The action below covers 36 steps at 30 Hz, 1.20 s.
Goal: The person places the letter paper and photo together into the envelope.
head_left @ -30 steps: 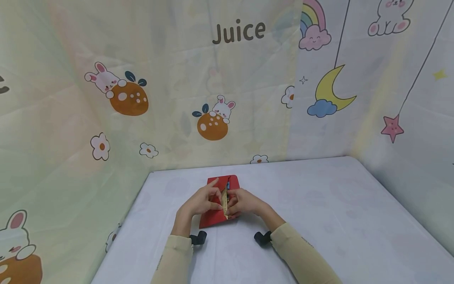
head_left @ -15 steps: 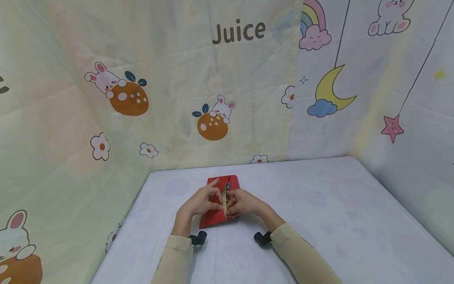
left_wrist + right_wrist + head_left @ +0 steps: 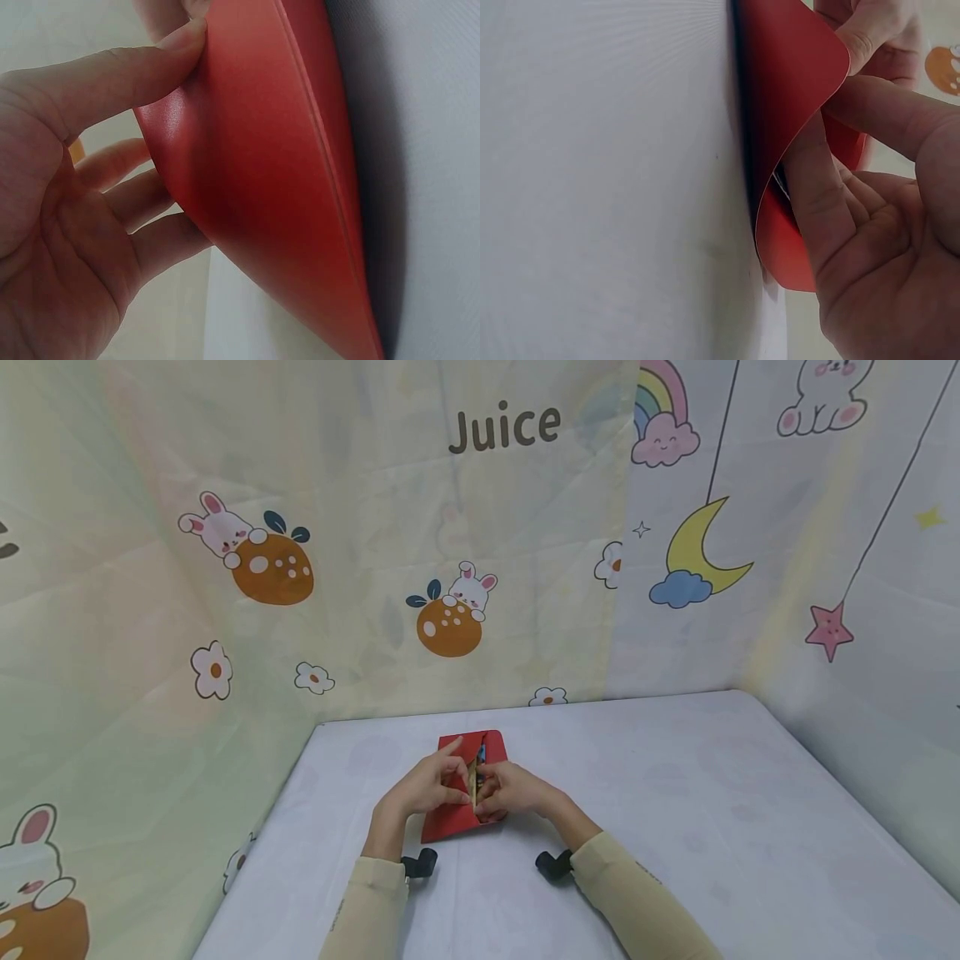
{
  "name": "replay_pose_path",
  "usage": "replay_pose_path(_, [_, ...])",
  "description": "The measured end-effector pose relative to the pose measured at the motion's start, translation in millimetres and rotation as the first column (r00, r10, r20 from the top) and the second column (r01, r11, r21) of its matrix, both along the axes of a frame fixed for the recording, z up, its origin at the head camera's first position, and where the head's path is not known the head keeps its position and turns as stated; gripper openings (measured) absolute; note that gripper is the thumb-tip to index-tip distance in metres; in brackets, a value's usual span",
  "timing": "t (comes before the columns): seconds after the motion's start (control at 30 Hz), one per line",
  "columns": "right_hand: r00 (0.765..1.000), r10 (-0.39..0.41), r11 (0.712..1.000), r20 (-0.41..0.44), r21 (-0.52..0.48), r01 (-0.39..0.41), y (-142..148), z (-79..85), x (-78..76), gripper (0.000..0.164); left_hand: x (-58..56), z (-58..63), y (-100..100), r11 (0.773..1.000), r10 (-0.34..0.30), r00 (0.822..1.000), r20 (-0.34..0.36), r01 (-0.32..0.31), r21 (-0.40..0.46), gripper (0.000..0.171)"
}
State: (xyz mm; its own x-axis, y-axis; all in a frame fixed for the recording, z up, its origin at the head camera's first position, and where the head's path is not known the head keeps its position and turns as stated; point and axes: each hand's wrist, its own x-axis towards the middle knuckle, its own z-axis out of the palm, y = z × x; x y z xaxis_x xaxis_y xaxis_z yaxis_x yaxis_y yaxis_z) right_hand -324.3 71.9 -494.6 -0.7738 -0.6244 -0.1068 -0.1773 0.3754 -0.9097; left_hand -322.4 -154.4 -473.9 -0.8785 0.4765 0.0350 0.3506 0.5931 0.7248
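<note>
A red paper envelope (image 3: 450, 821) lies on the white table, its mouth gaping toward the right. My left hand (image 3: 431, 783) pinches the near side of that mouth between thumb and fingers, bowing the red paper (image 3: 247, 150) outward. Inside the mouth shows a narrow strip of yellowish patterned paper (image 3: 472, 779), with a blue multicoloured piece (image 3: 482, 752) beside it. My right hand (image 3: 513, 789) has its thumb and curled fingers at the yellowish paper; in the right wrist view its fingers (image 3: 814, 180) reach into the mouth, their tips hidden by the red paper.
The white-covered table (image 3: 675, 827) spreads around the envelope. Printed cloth walls (image 3: 360, 635) rise behind and on both sides. A black wrist mount (image 3: 422, 863) sits on the left wrist and another mount (image 3: 555, 865) on the right, close to the table in the head view.
My right hand has shifted slightly left into the envelope's mouth. The yellowish strip shows narrower and shorter than before. My left hand and the envelope have stayed in place.
</note>
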Motion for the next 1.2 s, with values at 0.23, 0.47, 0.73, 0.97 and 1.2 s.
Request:
replay_pose_path(0.23, [1.0, -0.008, 1.0, 0.002, 0.004, 0.008, -0.3, 0.3, 1.5, 0.072, -0.9, -1.4, 1.1, 1.0, 0.004, 1.0, -0.004, -0.004, -0.01, 0.02])
replay_pose_path(0.47, [0.998, -0.069, 0.997, 0.0, 0.017, 0.069, 10.2, 3.5, 0.3, 0.051, 2.8, -1.2, 6.2, 0.999, 0.019, 1.0, 0.02, -0.018, -0.044, 0.02])
replay_pose_path(0.73, [0.974, -0.206, 0.976, -0.095, 0.049, 0.211, 35.2, 18.3, -3.7, 0.056, 8.8, -0.7, 18.4, 0.989, 0.034, 0.996, 0.077, -0.023, -0.143, 0.016])
replay_pose_path(0.97, [0.907, -0.286, 0.916, -0.308, 0.191, 0.354, 41.6, 19.2, -4.0, 0.06, 13.7, -4.8, 25.4, 0.976, 0.045, 0.995, 0.092, -0.024, -0.216, 0.048])
replay_pose_path(1.2, [0.771, -0.135, 0.746, -0.622, 0.448, 0.492, 38.4, 7.7, -2.8, 0.086, 11.1, -4.8, 29.2, 0.964, 0.057, 0.998, -0.04, -0.066, -0.258, 0.086])
